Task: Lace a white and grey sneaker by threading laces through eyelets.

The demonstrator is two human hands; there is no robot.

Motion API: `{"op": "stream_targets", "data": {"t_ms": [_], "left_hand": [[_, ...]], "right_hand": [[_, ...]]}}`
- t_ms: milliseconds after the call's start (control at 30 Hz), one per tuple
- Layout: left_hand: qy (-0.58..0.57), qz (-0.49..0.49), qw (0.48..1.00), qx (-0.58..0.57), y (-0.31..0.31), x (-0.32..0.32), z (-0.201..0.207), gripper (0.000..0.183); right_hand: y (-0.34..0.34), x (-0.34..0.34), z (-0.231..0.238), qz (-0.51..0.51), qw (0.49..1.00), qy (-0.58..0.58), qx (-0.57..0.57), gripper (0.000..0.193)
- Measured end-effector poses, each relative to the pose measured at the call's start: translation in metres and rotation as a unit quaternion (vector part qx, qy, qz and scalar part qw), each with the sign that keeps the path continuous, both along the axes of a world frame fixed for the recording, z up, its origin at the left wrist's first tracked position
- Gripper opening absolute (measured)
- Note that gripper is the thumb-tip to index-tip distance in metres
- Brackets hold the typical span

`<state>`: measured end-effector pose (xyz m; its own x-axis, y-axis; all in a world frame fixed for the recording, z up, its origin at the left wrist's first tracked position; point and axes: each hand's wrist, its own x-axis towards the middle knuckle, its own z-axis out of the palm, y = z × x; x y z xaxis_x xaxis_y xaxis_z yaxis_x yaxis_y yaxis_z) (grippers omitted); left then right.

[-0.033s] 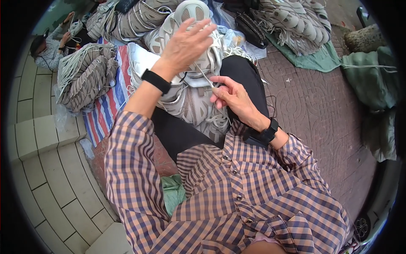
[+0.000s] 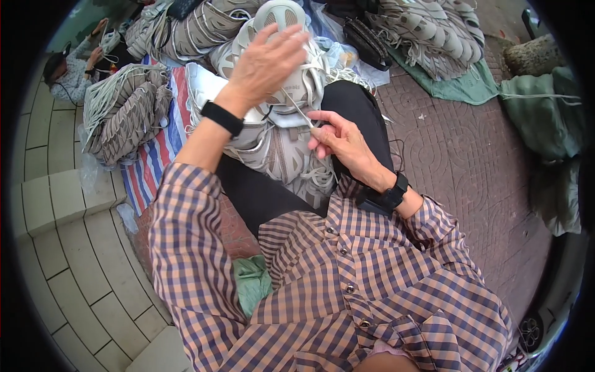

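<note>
A pale shoelace (image 2: 297, 106) runs taut from the white and grey sneaker (image 2: 304, 93) between my knees. Thumb and fingers of my right hand (image 2: 347, 146) are closed on its near end. Over the sneaker's upper, my left hand (image 2: 268, 67) is raised with its fingers stretched out, slightly blurred; nothing shows in it, though its palm side is hidden. More grey sneakers (image 2: 276, 158) with loose laces are piled beneath, between my dark-trousered legs.
Bundles of grey sneakers lie at left (image 2: 127, 115), at the back (image 2: 198, 34) and at far right (image 2: 434, 37). A striped sheet (image 2: 149, 164) is at left. Green sacks (image 2: 545, 115) stand at the right edge. Another person (image 2: 71, 77) sits at far left handling a shoe.
My left hand has shifted slightly to the left, its forearm with it. The right hand keeps its pinch on the shoelace in the same place.
</note>
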<state>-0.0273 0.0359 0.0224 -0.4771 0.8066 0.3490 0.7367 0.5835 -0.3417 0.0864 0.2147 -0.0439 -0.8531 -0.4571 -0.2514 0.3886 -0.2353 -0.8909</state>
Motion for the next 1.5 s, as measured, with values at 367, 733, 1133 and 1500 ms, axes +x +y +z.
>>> {"op": "stream_targets", "data": {"t_ms": [367,733,1133,1500], "left_hand": [[0.000,-0.014,1.000,-0.027,-0.009,0.021,0.016,0.015],[0.034,0.059,0.995,0.071,-0.037,0.019,-0.001,0.012],[0.049,0.299,0.952,-0.042,0.015,0.030,-0.007,0.012],[-0.151,0.312,0.723,0.598,0.003,0.043,-0.044,0.014]], "right_hand": [[0.010,-0.003,-0.005,0.002,1.000,0.002,-0.008,0.036],[0.020,-0.005,0.001,0.001,1.000,-0.018,-0.019,0.031],[0.046,-0.004,0.013,0.000,0.999,0.045,0.017,0.032],[0.179,0.021,0.047,0.095,0.985,-0.023,0.140,0.034]]}}
